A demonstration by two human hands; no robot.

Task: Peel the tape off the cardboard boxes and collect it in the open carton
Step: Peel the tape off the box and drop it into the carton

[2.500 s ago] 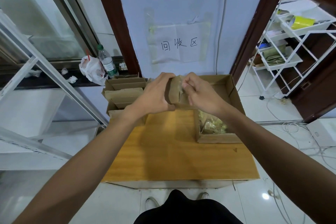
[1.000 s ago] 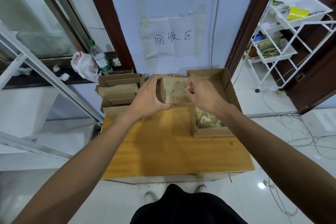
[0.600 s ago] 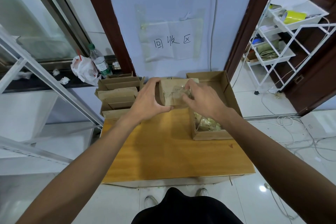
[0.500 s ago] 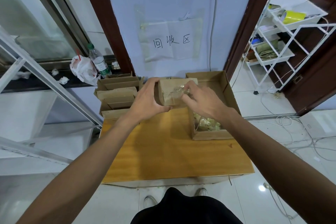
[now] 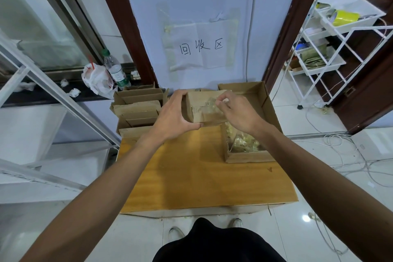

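– Above the far edge of the bench (image 5: 191,172), held clear of it: small cardboard box (image 5: 196,102). Position of the tape?
– On the near face of the box. Clear tape (image 5: 209,110), glossy and wrinkled, apparently lifted at its upper right end. Cannot tell how much is stuck down.
– State of each grip?
– Left grip (image 5: 174,115) wrapped round the box's left end, thumb underneath. Right grip (image 5: 238,112) pinching the loose tape end between thumb and fingertip.
– Advice for the peel?
– Pull low and slow along the face, not straight up; otherwise judged likely to tear the paper skin. Brace firmly with the left. Then drop the strip into the open carton (image 5: 269,110), just right of the box, already holding yellowish tape wads (image 5: 244,144).
– Other boxes?
– Stack of boxes (image 5: 138,108) at the bench's far left corner, flaps up.
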